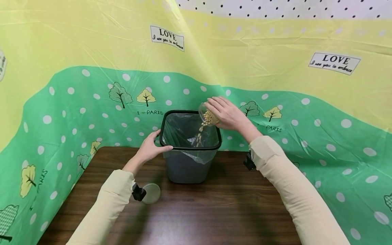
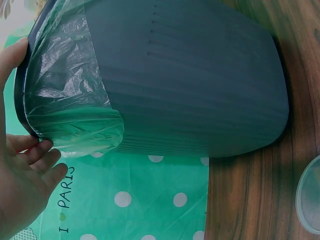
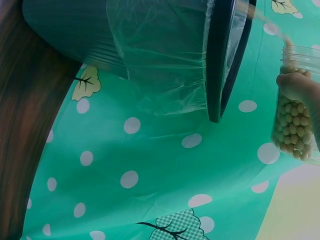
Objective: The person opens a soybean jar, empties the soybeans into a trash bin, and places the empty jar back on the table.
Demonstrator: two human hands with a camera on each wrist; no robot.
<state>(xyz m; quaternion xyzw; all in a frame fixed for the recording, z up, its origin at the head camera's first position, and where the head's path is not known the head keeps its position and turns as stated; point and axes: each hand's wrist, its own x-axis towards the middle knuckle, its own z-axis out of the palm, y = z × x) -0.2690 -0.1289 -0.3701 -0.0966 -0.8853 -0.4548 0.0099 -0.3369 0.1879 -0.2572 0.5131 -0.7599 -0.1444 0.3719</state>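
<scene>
A dark grey trash bin point(image 1: 188, 170) with a black rim stands on the table, lined with a clear plastic bag point(image 2: 67, 62) folded over its edge. My left hand point(image 1: 149, 148) grips the rim at the left corner, thumb on the front side and fingers curled behind. Above the bin's right side, my right hand point(image 1: 228, 114) holds a clear plastic jar point(image 3: 292, 131) tipped toward the opening. Soybeans point(image 1: 199, 133) stream from its mouth into the bin. Many beans are still inside the jar. What lies at the bin's bottom is mostly hidden.
A round translucent lid point(image 1: 152, 194) lies on the dark wooden table point(image 1: 196, 217), left of the bin and partly behind the left wrist camera. A green and yellow patterned cloth point(image 1: 101, 119) hangs right behind the bin and around the table's sides.
</scene>
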